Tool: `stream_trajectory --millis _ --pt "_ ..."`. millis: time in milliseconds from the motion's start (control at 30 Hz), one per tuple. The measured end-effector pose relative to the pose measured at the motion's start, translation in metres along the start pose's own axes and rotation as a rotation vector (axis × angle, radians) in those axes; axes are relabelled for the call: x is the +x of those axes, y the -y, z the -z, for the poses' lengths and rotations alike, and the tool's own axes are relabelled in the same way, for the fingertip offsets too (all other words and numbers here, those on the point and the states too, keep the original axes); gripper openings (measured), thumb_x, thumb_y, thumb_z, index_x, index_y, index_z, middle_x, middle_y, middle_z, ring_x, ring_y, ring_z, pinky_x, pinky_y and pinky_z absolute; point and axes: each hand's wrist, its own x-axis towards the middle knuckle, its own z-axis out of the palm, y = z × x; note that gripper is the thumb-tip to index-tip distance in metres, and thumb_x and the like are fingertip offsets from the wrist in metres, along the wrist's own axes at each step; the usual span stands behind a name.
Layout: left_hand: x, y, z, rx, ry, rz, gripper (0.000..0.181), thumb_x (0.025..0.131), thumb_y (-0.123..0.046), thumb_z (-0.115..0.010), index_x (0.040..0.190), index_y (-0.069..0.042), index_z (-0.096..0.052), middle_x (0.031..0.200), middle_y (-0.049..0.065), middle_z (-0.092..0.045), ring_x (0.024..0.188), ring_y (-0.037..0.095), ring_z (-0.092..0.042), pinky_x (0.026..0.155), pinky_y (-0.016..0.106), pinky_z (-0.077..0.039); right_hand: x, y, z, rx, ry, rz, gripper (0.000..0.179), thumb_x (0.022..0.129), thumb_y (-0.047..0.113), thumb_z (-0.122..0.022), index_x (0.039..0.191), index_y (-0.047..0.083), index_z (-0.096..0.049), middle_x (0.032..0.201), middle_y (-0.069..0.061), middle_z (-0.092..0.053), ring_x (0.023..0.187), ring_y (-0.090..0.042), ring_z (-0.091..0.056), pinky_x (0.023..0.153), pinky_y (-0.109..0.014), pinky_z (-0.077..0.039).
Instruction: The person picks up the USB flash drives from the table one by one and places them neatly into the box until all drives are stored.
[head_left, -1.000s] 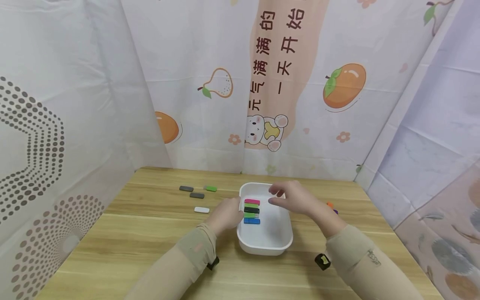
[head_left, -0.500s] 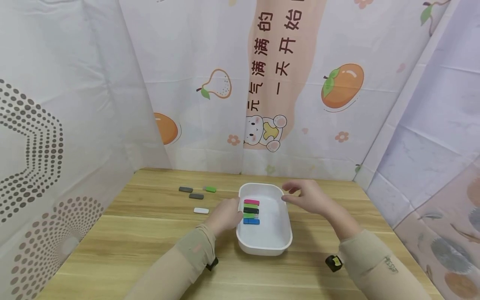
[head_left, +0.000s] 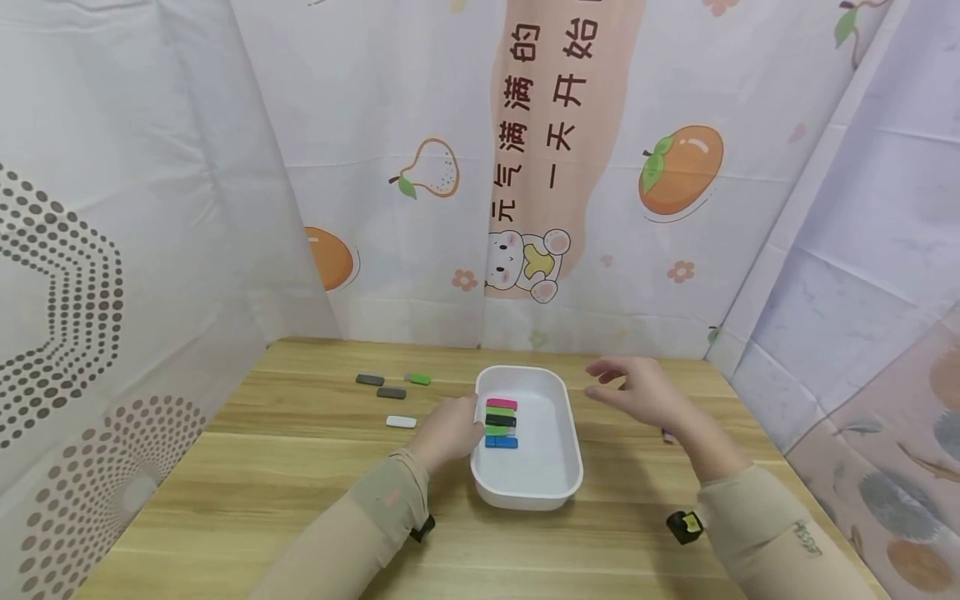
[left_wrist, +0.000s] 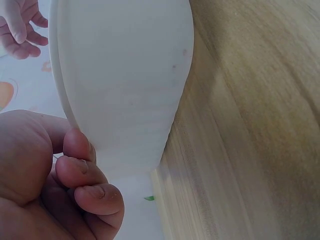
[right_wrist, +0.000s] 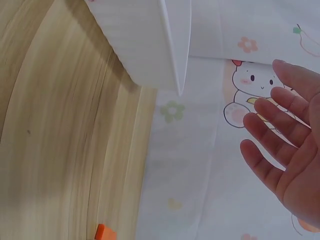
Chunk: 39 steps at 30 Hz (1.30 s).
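Note:
A white plastic box (head_left: 534,475) stands on the wooden table, its left rim gripped by my left hand (head_left: 448,433). In the left wrist view, curled fingers (left_wrist: 82,172) press against the box's outer wall just under the rim. Inside, along the left wall, USB flash drives lie in a column: pink (head_left: 502,403), black (head_left: 501,421), blue (head_left: 501,443) and two green ones. My right hand (head_left: 630,390) hovers right of the box, holding nothing, fingers spread and relaxed in the right wrist view.
Left of the box lie a white flash drive (head_left: 401,422), a green one (head_left: 419,379) and two dark grey ones (head_left: 392,393). A small purple piece (head_left: 667,435) shows beside the right forearm. An orange piece (right_wrist: 105,233) appears in the right wrist view. A printed curtain (head_left: 420,283) hangs behind the table.
My right hand has moved from over the box out to the right, past its rim. The left hand keeps its grip, and the flash drives in the box lie as before.

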Motion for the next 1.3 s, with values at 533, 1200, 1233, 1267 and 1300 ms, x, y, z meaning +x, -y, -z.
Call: stream_trajectory --millis 533,1200,1233,1267,1300 --pt "0.002 0.001 0.0 0.011 0.004 0.006 0.043 0.101 -0.015 -0.059 0.141 0.001 -0.054 0.121 0.014 -0.068 0.084 0.02 -0.062 0.071 0.033 -0.054 -0.012 -0.018 0.019 0.002 -0.024 -0.052 0.042 0.094 0.032 -0.075 0.124 0.003 -0.069 0.121 -0.015 -0.07 0.107 -0.034 -0.066 0.084 -0.05 -0.056" --pt "0.0 0.002 0.0 -0.016 0.006 0.007 0.043 0.101 -0.014 -0.059 0.142 0.0 -0.054 0.121 0.013 -0.068 0.082 0.02 -0.062 0.067 0.032 -0.053 -0.03 -0.051 0.038 -0.084 -0.06 -0.201 0.052 0.097 0.04 -0.07 0.13 0.0 -0.064 0.124 -0.021 -0.067 0.109 -0.041 -0.064 0.087 -0.057 -0.053" --pt "0.0 0.001 0.001 -0.016 0.007 0.008 0.044 0.101 -0.014 -0.059 0.142 0.0 -0.054 0.121 0.013 -0.068 0.082 0.02 -0.062 0.067 0.032 -0.053 -0.031 -0.053 0.038 -0.085 -0.068 -0.197 0.05 0.097 0.038 -0.07 0.129 -0.001 -0.064 0.123 -0.022 -0.067 0.108 -0.041 -0.065 0.086 -0.057 -0.053" --pt "0.0 0.001 0.001 -0.015 0.008 0.008 0.044 0.101 -0.014 -0.059 0.142 0.0 -0.054 0.122 0.013 -0.068 0.082 0.02 -0.062 0.067 0.032 -0.054 -0.031 -0.055 0.038 -0.086 -0.075 -0.196 0.049 0.097 0.036 -0.07 0.128 -0.002 -0.064 0.122 -0.023 -0.067 0.107 -0.042 -0.065 0.086 -0.057 -0.053" --pt "0.0 0.001 0.001 -0.014 0.008 0.007 0.044 0.101 -0.014 -0.059 0.143 -0.001 -0.054 0.122 0.013 -0.068 0.083 0.02 -0.062 0.068 0.032 -0.054 -0.032 -0.057 0.038 -0.091 -0.082 -0.197 0.048 0.097 0.035 -0.07 0.127 -0.003 -0.065 0.121 -0.024 -0.067 0.107 -0.043 -0.065 0.085 -0.057 -0.054"
